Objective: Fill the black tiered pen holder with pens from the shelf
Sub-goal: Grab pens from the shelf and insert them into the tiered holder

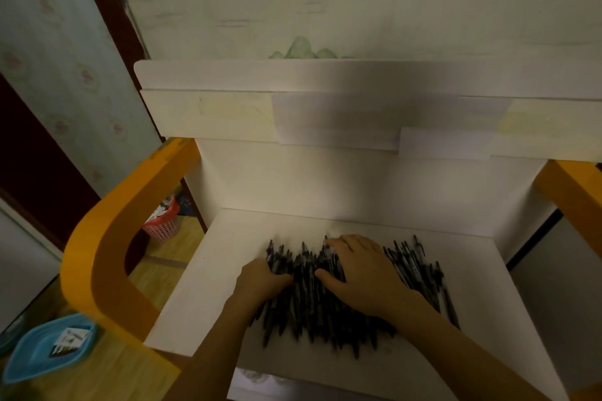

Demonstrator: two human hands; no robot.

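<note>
Head view, left hand (260, 278) gripping pens (325, 312), right hand (361, 270) flat atop

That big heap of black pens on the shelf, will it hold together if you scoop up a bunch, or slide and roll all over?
Probably it slides apart: the pens lie loose and overlapping, nothing binding them. Being slim and stiff, strays would likely roll across the flat white shelf. Using both the left hand and right hand should help.

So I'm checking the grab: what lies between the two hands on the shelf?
In the head view, only black pens of the pile fill the gap between the left hand and the right hand; both hands rest on that pile, on the white shelf.
</note>
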